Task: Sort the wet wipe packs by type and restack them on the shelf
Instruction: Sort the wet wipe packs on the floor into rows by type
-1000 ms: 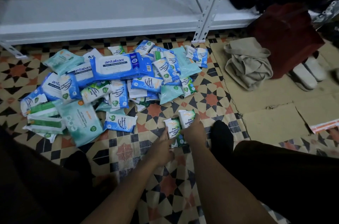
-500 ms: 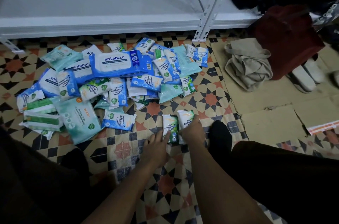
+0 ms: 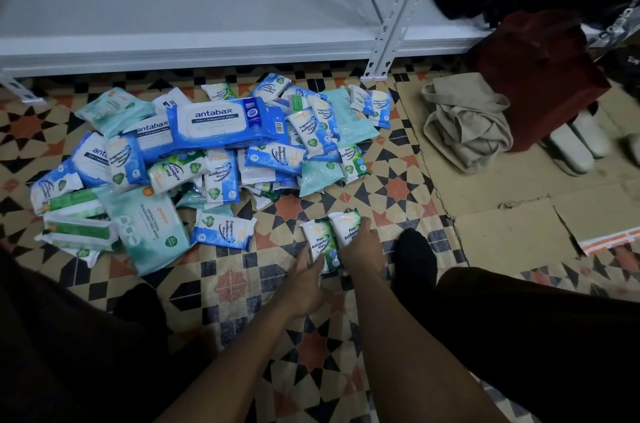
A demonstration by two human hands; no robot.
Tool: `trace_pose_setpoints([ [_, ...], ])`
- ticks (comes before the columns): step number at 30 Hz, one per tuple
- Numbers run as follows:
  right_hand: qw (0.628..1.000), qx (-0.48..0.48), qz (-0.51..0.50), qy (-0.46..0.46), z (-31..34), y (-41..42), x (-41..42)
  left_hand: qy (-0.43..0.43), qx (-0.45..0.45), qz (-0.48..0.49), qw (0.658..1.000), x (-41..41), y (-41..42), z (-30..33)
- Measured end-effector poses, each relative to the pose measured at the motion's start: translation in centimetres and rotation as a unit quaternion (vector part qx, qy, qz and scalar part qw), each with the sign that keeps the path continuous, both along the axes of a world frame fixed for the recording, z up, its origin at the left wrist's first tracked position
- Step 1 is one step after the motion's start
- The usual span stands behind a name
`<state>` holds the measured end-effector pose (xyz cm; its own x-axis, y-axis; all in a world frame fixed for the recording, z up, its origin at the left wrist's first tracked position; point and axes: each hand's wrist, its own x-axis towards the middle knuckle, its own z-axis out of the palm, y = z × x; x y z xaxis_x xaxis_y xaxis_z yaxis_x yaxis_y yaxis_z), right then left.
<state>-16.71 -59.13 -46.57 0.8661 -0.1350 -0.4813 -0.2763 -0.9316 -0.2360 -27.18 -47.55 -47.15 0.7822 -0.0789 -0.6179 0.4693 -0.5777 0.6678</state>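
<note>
A jumbled pile of wet wipe packs (image 3: 207, 159) lies on the patterned floor below the white shelf (image 3: 173, 42). It mixes large blue antabax packs (image 3: 221, 121), small blue fragrance-free packs, small green pine packs and pale teal packs. Two small green pine packs lie side by side on the floor apart from the pile. My left hand (image 3: 304, 280) touches the lower left edge of the left pine pack (image 3: 320, 239) with fairly straight fingers. My right hand (image 3: 362, 249) lies on the right pine pack (image 3: 346, 227), fingers curled round its right edge.
A perforated white shelf upright (image 3: 391, 24) stands behind the pile. To the right lie a crumpled beige bag (image 3: 464, 121), a dark red bag (image 3: 540, 69), white shoes (image 3: 578, 145) and flattened cardboard (image 3: 519, 232). My dark-socked foot (image 3: 415, 253) sits right of my hands.
Both pine packs went from being held up slightly to lying flat on the floor. My left hand let go, lay flat beside the left pack, and now touches its edge.
</note>
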Motion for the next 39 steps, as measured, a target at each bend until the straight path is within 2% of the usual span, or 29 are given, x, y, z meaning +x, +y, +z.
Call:
trace_pose_setpoints([
  [9,0.999,0.023,-0.034,-0.008,0.1,0.0,-0.3,-0.013,0.066,-0.075,0.995,0.1,-0.2,1.1],
  [13,0.998,0.035,-0.055,-0.013,0.0,-0.2,-0.3,-0.005,0.055,-0.079,0.995,0.0,0.4,0.5],
  [20,0.999,0.016,-0.027,-0.009,0.2,0.0,-0.3,0.002,0.008,-0.059,0.998,0.5,0.3,1.4],
  [32,0.998,0.028,-0.051,-0.005,0.2,0.2,-0.2,-0.003,0.061,-0.094,0.994,0.3,0.4,2.2],
  [36,0.998,0.033,-0.057,0.003,0.2,0.2,0.0,-0.021,0.047,-0.087,0.995,0.3,0.4,2.8],
  [39,0.997,0.039,-0.064,0.018,0.2,0.5,0.2,0.003,0.034,-0.083,0.996,0.4,0.6,2.2],
])
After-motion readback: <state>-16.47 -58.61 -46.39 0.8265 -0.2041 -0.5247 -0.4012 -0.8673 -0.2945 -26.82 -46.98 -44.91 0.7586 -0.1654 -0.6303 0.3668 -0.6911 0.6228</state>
